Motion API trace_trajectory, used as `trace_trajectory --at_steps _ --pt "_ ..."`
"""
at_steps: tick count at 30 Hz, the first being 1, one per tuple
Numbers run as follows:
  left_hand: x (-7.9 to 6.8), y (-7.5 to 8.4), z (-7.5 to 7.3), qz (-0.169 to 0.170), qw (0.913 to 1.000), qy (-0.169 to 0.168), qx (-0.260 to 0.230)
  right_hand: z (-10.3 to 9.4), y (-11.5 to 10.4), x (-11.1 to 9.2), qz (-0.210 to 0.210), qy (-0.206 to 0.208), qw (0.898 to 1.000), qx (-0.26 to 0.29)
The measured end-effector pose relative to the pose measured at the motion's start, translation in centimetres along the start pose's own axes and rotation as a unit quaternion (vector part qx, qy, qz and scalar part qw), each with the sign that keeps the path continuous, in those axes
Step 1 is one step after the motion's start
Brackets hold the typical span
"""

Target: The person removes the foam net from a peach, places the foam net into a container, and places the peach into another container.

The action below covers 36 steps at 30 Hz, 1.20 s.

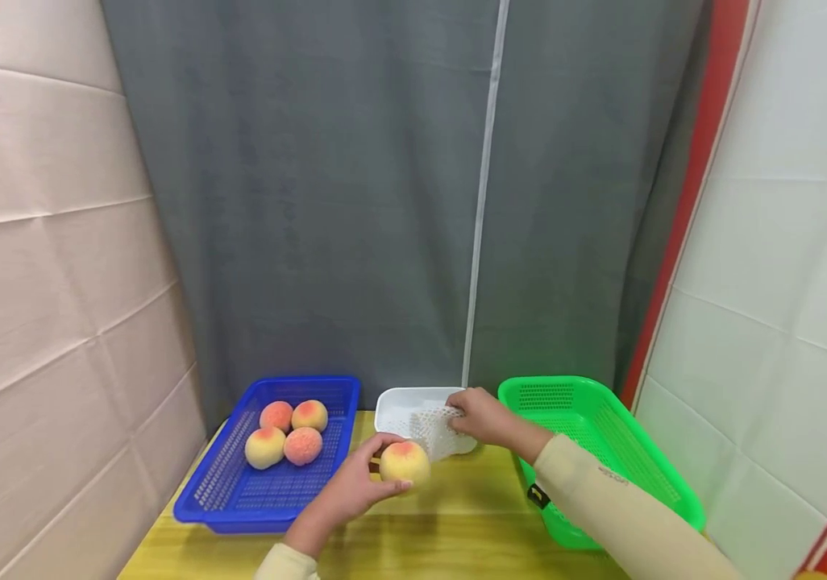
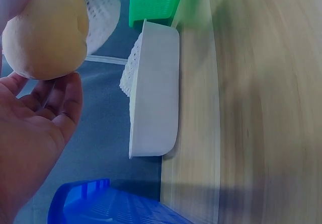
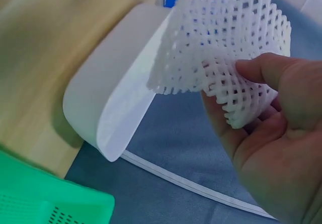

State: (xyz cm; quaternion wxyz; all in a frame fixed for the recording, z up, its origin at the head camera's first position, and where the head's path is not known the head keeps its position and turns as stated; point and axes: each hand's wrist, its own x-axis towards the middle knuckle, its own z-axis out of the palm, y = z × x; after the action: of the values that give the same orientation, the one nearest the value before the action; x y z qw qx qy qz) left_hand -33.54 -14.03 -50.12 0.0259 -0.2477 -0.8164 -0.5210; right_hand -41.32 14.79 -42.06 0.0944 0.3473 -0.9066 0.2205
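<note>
A pale yellow peach [image 1: 405, 464] with a red blush is held between the thumb and fingers of my left hand [image 1: 355, 486], above the table's middle. My right hand [image 1: 484, 415] pinches a white foam net sleeve [image 3: 221, 48] between thumb and fingers. In the head view the sleeve hangs just behind the peach, over the front of a white tray [image 1: 413, 396]. More white netting shows at the tray's rim in the left wrist view.
On the left, a blue basket [image 1: 261, 515] holds several peaches [image 1: 303, 445]. A green basket [image 1: 631, 451] stands on the right, partly under my right forearm. Behind the wooden table [image 1: 457, 540] hangs a grey curtain [image 1: 312, 201].
</note>
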Motion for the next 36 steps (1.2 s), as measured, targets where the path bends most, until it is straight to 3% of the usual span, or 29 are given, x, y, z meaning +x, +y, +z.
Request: trace_trajectory --at_steps 11,19,26,36 --pt "0.3 0.0 -0.4 0.003 1.0000 0.001 0.004 0.5 1.3 6.1 0.047 0.044 0.997 -0.052" --pt "0.6 0.1 -0.5 0.008 1.0000 0.002 0.003 2.1 2.1 10.3 0.076 0.085 0.986 -0.124" --pt "0.6 0.2 -0.9 0.009 0.9999 0.008 0.003 4.6 2.8 11.6 0.078 0.105 0.977 -0.167" --pt "0.3 -0.1 -1.2 0.013 0.9999 0.011 0.002 9.6 4.5 12.4 0.062 0.112 0.966 -0.223"
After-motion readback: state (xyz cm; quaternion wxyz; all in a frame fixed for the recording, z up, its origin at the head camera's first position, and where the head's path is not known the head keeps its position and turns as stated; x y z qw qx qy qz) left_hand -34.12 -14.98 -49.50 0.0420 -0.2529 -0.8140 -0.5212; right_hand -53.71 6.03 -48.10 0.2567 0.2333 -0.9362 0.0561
